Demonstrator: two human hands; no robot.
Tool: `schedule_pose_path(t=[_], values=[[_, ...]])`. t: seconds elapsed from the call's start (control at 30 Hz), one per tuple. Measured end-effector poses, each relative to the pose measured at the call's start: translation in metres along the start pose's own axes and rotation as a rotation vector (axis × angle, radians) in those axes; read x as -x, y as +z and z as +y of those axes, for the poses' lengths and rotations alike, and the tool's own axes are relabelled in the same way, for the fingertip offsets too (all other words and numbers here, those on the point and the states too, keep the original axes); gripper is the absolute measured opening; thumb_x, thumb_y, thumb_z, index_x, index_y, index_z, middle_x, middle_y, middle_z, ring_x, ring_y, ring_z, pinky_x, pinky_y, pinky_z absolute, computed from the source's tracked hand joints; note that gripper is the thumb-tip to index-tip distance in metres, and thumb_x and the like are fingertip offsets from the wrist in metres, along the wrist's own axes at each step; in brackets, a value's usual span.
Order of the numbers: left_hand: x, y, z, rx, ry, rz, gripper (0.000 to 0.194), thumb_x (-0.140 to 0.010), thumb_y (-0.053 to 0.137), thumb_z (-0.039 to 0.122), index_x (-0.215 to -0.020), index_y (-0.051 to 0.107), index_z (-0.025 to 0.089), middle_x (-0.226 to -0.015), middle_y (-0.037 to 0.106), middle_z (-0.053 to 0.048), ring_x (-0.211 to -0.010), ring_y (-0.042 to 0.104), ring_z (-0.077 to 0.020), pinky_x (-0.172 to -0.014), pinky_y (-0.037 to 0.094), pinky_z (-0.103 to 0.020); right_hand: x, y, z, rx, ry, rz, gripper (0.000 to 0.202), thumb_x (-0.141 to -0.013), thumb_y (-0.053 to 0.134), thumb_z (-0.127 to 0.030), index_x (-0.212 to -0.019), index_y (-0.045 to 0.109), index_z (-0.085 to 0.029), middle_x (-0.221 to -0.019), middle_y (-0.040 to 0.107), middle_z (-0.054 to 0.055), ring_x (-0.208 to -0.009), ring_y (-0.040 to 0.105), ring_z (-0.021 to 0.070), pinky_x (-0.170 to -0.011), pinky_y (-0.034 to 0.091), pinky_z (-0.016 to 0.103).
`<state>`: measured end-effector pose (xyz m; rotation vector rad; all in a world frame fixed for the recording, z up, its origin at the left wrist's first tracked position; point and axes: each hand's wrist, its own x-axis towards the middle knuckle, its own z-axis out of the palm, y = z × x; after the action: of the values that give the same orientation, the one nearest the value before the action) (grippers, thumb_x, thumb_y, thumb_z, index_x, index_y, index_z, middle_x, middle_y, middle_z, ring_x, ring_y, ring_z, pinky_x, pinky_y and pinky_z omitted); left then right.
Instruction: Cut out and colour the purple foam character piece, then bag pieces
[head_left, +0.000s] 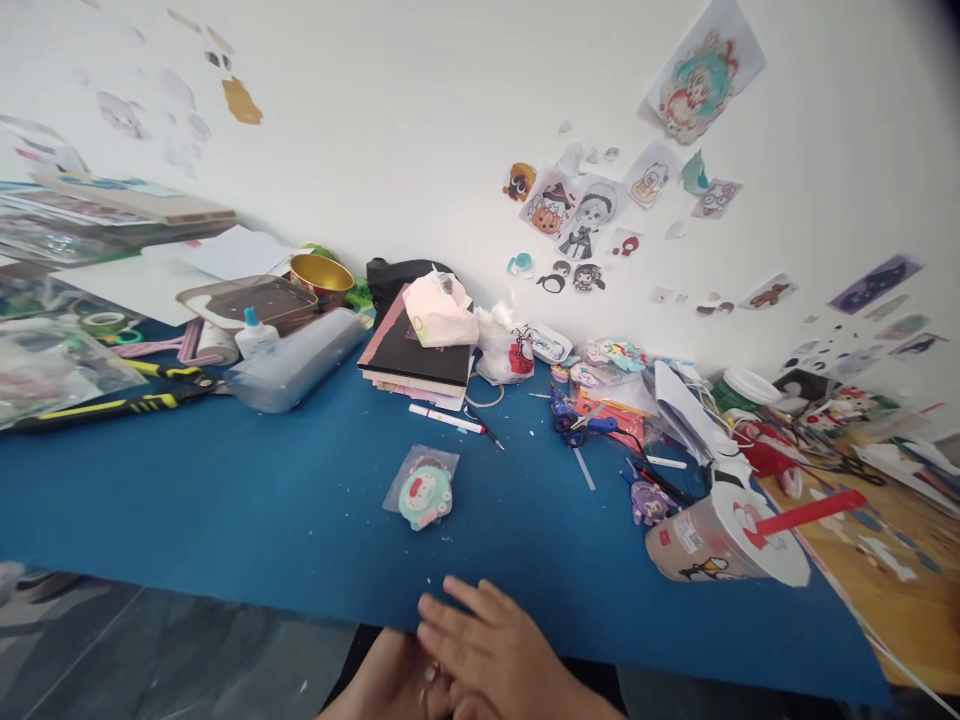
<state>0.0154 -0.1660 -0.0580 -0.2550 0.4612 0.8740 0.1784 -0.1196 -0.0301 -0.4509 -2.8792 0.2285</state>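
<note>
At the table's near edge my right hand (495, 645) reaches over my left hand, fingers stretched out and slightly spread. My left hand (394, 680) is low in the view, palm turned up and partly covered by the right one. Small pale bits (430, 673) show on the left palm; what they are is too small to tell. Nearest on the blue table is a turquoise and pink cartoon figure piece (425, 494), lying on a small clear plastic sleeve (401, 487). Neither hand touches it.
Behind it lie a white marker (446, 419), a thin pen (485, 428) and stacked books (416, 350). A drink cup with red straw (694, 545) stands right, near blue-handled scissors (574, 425). Left are a clear plastic case (296, 360), yellow-black pliers (127, 408) and a glue bottle (256, 338).
</note>
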Motion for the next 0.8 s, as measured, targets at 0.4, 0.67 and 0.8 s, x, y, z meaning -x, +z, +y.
schedule_pose_path(t=[0.4, 0.67, 0.8], values=[[0.017, 0.007, 0.009, 0.016, 0.068, -0.057, 0.013, -0.079, 0.053, 0.01, -0.078, 0.065, 0.007, -0.064, 0.068, -0.005, -0.061, 0.066, -0.0145, -0.065, 0.051, -0.022, -0.017, 0.006, -0.004, -0.065, -0.152, 0.027, 0.043, -0.095, 0.028, -0.044, -0.13, 0.046, -0.026, -0.134, 0.05, -0.006, -0.133, 0.032, 0.0147, -0.104, 0.037, 0.032], [0.029, 0.02, 0.017, -0.11, 0.04, -0.07, 0.04, -0.071, 0.065, 0.014, -0.108, 0.061, 0.0, -0.099, 0.069, -0.017, -0.089, 0.067, -0.029, -0.088, 0.048, -0.034, -0.032, -0.016, 0.014, -0.014, 0.315, 0.026, 0.051, -0.091, 0.041, -0.028, -0.139, 0.033, -0.014, -0.145, 0.034, 0.008, -0.133, 0.032, 0.0246, -0.104, 0.037, 0.044], [0.025, 0.012, 0.016, -0.031, 0.062, -0.111, 0.055, -0.072, 0.062, 0.01, -0.125, 0.05, 0.006, -0.103, 0.069, -0.012, -0.094, 0.066, -0.0268, -0.09, 0.048, -0.036, -0.029, -0.014, 0.003, -0.066, 0.236, 0.019, 0.046, -0.09, 0.042, -0.023, -0.136, 0.039, -0.019, -0.143, 0.04, 0.003, -0.132, 0.033, 0.0217, -0.104, 0.038, 0.041]])
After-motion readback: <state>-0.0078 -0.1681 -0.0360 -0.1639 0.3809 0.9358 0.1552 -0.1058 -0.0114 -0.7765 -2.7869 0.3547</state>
